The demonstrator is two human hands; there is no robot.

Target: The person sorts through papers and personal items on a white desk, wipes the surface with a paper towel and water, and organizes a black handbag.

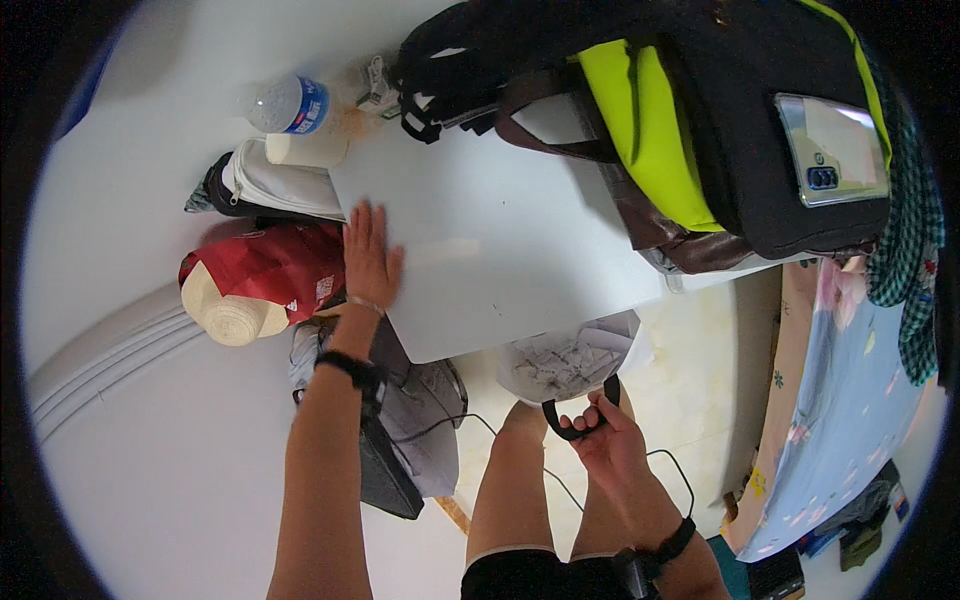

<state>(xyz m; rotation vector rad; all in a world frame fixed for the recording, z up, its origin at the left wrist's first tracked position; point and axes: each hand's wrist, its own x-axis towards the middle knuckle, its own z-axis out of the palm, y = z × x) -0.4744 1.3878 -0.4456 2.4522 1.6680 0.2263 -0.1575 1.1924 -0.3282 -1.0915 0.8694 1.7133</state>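
Note:
My left hand (367, 259) is laid flat at the left edge of the white tabletop (495, 247), palm down, with the thumb apart from the fingers. It holds nothing. A few small dark specks lie on the tabletop. In front of my knees my right hand (611, 442) grips the black strap handle (555, 421) of a white bag (520, 391). The bag hangs open below the near table edge, close against it. Crumpled white papers or scraps (577, 356) fill its inside. Both my wrists wear black straps.
On the table's right stand a black-and-lime backpack (750, 150), a brown leather bag (667, 244) and a smartphone (832, 150). At the left are a bottle (289, 105), a red bag (277, 274) and a straw hat (232, 319). A black cable (474, 417) runs near my legs.

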